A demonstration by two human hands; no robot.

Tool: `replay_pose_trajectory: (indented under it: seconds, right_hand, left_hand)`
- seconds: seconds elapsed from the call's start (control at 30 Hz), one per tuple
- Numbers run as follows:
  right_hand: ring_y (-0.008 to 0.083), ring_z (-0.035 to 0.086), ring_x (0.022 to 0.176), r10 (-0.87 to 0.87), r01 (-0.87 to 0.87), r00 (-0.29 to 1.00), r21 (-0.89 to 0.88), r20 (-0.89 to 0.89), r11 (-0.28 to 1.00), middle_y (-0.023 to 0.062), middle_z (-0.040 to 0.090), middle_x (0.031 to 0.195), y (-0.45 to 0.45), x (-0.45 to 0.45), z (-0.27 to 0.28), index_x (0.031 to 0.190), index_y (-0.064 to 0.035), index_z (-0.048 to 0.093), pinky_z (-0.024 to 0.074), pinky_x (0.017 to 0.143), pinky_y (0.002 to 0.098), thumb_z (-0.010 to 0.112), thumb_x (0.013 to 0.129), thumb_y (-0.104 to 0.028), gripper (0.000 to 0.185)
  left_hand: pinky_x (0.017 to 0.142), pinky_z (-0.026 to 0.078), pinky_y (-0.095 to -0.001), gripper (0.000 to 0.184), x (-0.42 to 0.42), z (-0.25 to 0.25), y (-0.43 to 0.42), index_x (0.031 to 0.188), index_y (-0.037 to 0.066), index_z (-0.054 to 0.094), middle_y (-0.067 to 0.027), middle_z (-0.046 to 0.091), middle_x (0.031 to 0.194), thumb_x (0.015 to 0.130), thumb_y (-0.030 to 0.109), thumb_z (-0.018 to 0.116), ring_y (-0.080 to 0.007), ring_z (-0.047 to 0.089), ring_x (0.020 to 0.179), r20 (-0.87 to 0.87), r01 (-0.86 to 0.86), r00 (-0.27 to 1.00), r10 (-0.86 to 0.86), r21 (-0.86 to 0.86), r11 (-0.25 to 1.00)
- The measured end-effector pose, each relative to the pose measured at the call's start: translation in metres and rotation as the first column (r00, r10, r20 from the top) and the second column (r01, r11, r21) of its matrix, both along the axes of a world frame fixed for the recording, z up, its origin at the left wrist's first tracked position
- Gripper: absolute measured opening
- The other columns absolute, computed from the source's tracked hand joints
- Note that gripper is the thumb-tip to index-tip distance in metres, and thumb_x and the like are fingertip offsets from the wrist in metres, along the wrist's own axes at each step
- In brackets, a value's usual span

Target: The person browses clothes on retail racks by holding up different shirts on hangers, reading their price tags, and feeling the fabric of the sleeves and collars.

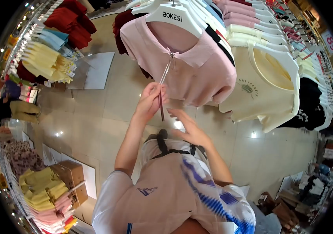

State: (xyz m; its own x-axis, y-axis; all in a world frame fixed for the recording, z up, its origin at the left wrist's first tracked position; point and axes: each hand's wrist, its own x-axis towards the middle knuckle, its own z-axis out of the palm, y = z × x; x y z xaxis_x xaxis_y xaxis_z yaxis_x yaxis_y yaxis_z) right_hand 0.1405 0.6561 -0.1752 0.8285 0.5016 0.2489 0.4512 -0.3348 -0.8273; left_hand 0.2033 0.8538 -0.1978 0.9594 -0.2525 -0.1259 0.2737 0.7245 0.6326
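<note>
My left hand is closed around a slim tool with a dark handle and a pale, narrow, pronged end; its exact kind is unclear. That end points up to the zip pull at the neck of a pink collared top. Whether the tip touches the pull, I cannot tell. The top hangs from a white hanger marked BOKESI. My right hand is held below the top, fingers apart and holding nothing.
A cream T-shirt hangs to the right, with more garments on white hangers behind. Yellow garments hang on a rack at the left. A cardboard box stands lower left. Another person's trousers show at the far left.
</note>
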Motion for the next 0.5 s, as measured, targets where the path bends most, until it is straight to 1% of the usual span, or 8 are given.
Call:
replay_pose_trajectory:
  seconds: [0.07,0.13,0.2,0.33,0.4,0.43,0.47,0.5]
  right_hand:
    - [0.0250,0.051,0.110,0.103,0.102,0.864,0.372,-0.493,0.923,0.0128,0.052,0.121,-0.006,0.007,-0.084,0.122,-0.0051,0.050,0.0425,0.090,0.0386,0.068,0.084,-0.021,0.045]
    - [0.0276,0.051,0.105,-0.530,0.589,0.764,0.061,-0.369,0.806,0.0124,0.049,0.123,-0.029,0.025,-0.179,0.120,-0.0024,0.048,0.0402,0.092,0.0382,0.072,0.080,-0.024,0.051]
    - [0.0233,0.044,0.116,-0.919,0.908,0.392,-0.137,-0.050,0.395,0.0106,0.052,0.115,-0.047,0.038,-0.222,0.121,-0.0026,0.050,0.0386,0.096,0.0375,0.071,0.081,-0.025,0.050]
    - [0.0290,0.053,0.102,-0.877,0.880,0.475,0.044,-0.075,0.473,0.0130,0.058,0.111,-0.055,0.068,-0.248,0.121,0.0006,0.050,0.0402,0.091,0.0380,0.074,0.077,-0.026,0.056]
    - [0.0292,0.059,0.092,-0.739,0.734,0.472,-0.251,-0.481,0.631,0.0135,0.063,0.102,-0.052,0.075,-0.216,0.116,0.0030,0.056,0.0457,0.082,0.0376,0.072,0.078,-0.021,0.048]
    - [0.0260,0.063,0.081,-0.764,0.717,0.515,-0.293,-0.388,0.632,0.0109,0.067,0.095,-0.047,0.074,-0.217,0.111,0.0033,0.061,0.0493,0.071,0.0358,0.068,0.082,-0.018,0.037]
    - [0.0260,0.063,0.081,-0.769,0.716,0.508,-0.307,-0.389,0.628,0.0109,0.067,0.095,-0.040,0.066,-0.219,0.111,0.0033,0.061,0.0493,0.071,0.0358,0.068,0.082,-0.018,0.037]
    - [0.0210,0.063,0.081,-0.655,0.731,0.560,-0.069,-0.507,0.679,0.0087,0.067,0.092,-0.031,0.058,-0.215,0.109,0.0027,0.061,0.0507,0.074,0.0344,0.066,0.085,-0.020,0.033]
  left_hand:
    - [0.063,0.043,-0.0318,0.015,0.005,-0.029,0.032,0.105,0.003,0.049,-0.0063,0.051,0.086,0.097,0.016,0.050,-0.0163,0.049,0.073,-0.003,0.036,0.999,-0.036,-0.051,0.998]
    - [0.061,0.042,-0.0304,0.016,0.013,-0.028,0.048,0.106,0.003,0.049,-0.0056,0.051,0.084,0.096,0.016,0.052,-0.0147,0.049,0.073,-0.020,0.041,0.999,-0.042,-0.028,0.999]
    - [0.060,0.042,-0.0285,0.018,0.027,-0.030,0.061,0.106,0.002,0.049,-0.0050,0.052,0.084,0.095,0.016,0.054,-0.0136,0.050,0.072,-0.013,-0.028,0.999,0.030,0.157,0.987]
    - [0.062,0.040,-0.0244,0.017,0.056,-0.025,0.066,0.105,0.001,0.052,-0.0036,0.051,0.086,0.096,0.016,0.054,-0.0098,0.047,0.071,-0.012,-0.125,0.990,0.138,0.361,0.924]
    - [0.064,0.041,-0.0215,0.016,0.070,-0.027,0.068,0.103,0.002,0.052,-0.0012,0.051,0.084,0.095,0.015,0.056,-0.0066,0.048,0.071,-0.020,-0.106,0.992,0.123,0.380,0.919]
    - [0.065,0.041,-0.0214,0.017,0.081,-0.034,0.071,0.103,0.002,0.052,-0.0006,0.051,0.082,0.094,0.015,0.057,-0.0066,0.048,0.072,0.078,-0.135,0.991,0.111,0.503,0.854]
    - [0.066,0.042,-0.0214,0.017,0.087,-0.042,0.072,0.103,0.002,0.053,-0.0001,0.051,0.081,0.094,0.016,0.057,-0.0066,0.048,0.072,0.173,-0.173,0.981,0.083,0.611,0.773]
    - [0.067,0.043,-0.0269,0.026,0.090,-0.043,0.069,0.100,0.002,0.052,-0.0035,0.053,0.084,0.088,0.021,0.065,-0.0110,0.048,0.074,0.165,-0.227,0.974,0.157,0.661,0.715]
